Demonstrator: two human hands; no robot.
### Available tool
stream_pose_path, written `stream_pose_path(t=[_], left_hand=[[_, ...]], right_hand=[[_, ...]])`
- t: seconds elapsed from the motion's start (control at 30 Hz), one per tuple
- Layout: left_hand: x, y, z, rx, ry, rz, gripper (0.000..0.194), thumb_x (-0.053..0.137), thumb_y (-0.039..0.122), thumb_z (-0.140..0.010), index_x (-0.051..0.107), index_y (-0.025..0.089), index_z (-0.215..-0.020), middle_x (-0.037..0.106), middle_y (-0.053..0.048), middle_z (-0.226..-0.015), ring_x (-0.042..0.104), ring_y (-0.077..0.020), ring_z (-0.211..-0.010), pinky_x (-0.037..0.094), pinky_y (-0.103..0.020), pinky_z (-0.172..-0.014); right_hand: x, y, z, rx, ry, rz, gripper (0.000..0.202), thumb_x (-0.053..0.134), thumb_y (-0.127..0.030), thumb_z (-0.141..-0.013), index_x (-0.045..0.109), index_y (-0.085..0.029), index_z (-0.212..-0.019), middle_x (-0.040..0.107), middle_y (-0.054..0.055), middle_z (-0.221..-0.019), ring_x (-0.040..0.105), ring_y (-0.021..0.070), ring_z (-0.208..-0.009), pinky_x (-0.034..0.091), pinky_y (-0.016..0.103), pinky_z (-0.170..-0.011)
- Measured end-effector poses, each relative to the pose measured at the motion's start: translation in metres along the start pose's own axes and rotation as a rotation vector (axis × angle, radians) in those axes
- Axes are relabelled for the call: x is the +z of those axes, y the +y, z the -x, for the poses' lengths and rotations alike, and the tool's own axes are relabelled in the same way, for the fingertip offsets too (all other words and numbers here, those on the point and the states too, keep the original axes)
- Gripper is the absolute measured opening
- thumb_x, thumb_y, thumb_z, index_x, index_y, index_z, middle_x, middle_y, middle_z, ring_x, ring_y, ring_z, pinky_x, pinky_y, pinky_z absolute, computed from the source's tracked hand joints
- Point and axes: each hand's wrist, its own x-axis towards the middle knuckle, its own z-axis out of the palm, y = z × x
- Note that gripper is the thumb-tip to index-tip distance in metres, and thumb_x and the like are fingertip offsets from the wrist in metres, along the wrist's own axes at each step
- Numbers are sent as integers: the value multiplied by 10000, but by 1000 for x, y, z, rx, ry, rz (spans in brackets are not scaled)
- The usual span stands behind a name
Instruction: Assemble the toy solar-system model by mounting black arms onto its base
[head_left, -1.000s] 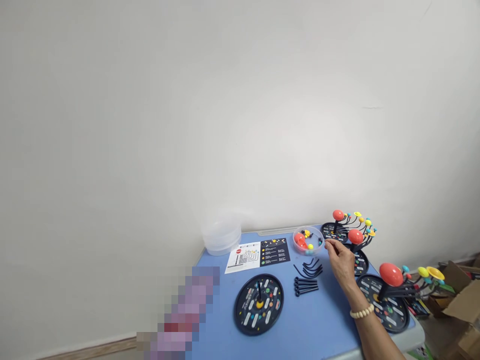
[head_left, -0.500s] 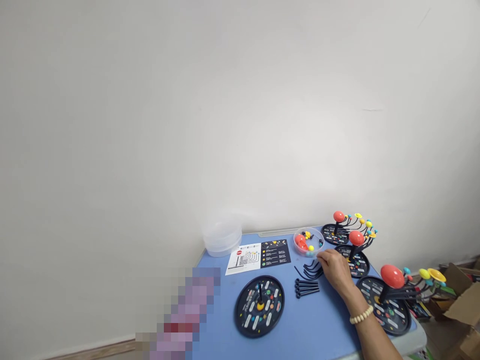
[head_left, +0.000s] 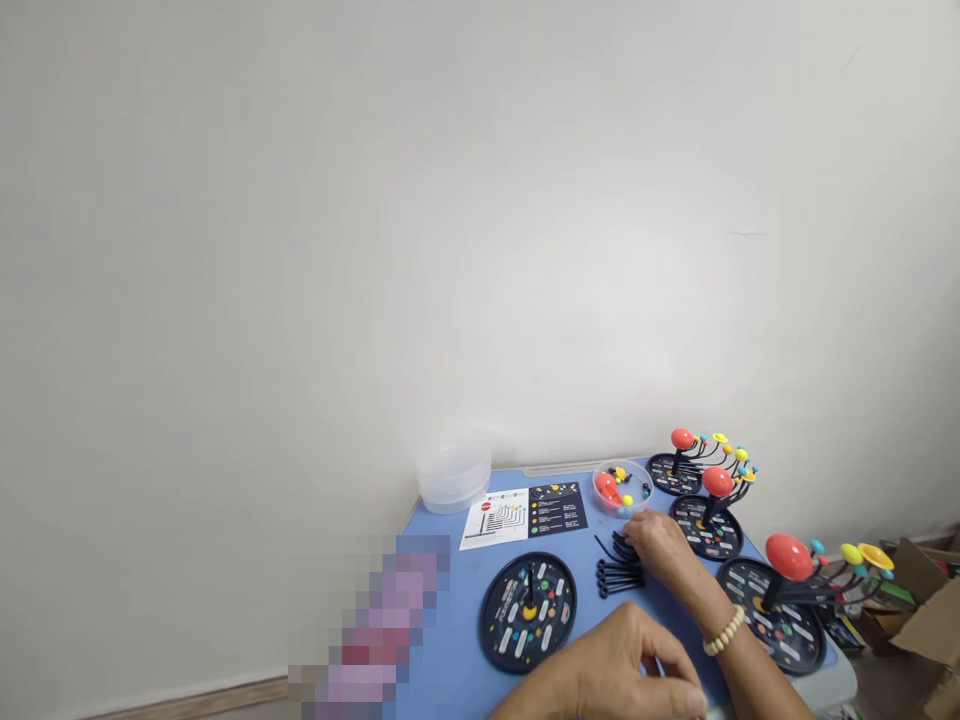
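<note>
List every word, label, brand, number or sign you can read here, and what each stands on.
None can be quoted.
Printed sheet: lines of text, too small to read.
Front-left black disc: lettering, too small.
Three black discs along the right: lettering, too small.

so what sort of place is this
Probably an indoor hobby or work corner, though home or workshop I can't tell: a blue-topped table, three black round-based models with red balls on it, and brown cardboard boxes beside it.
</note>
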Motion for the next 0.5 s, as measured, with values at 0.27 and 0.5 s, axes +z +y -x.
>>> stream_pose_path(t=[0.27, 0.5], left_hand=[[-6, -32, -11, 51, 179, -30, 226, 585, 246, -748, 789, 154, -717, 754, -58, -686, 663, -188, -638, 489, -250, -637], [2, -50, -7, 73, 163, -72, 196, 633, 267, -752, 796, 157, -756, 750, -51, -685, 648, -176, -620, 467, -238, -606]], right_hand=[[6, -3, -6, 6, -59, 104, 312, 455, 9, -833, 729, -140, -823, 742, 110, -844, 684, 224, -722, 423, 261, -609], [5, -7, -12, 5, -83, 108, 339, 471, 60, -777, 754, -127, -769, 753, 150, -818, 702, 233, -755, 471, 257, -662]])
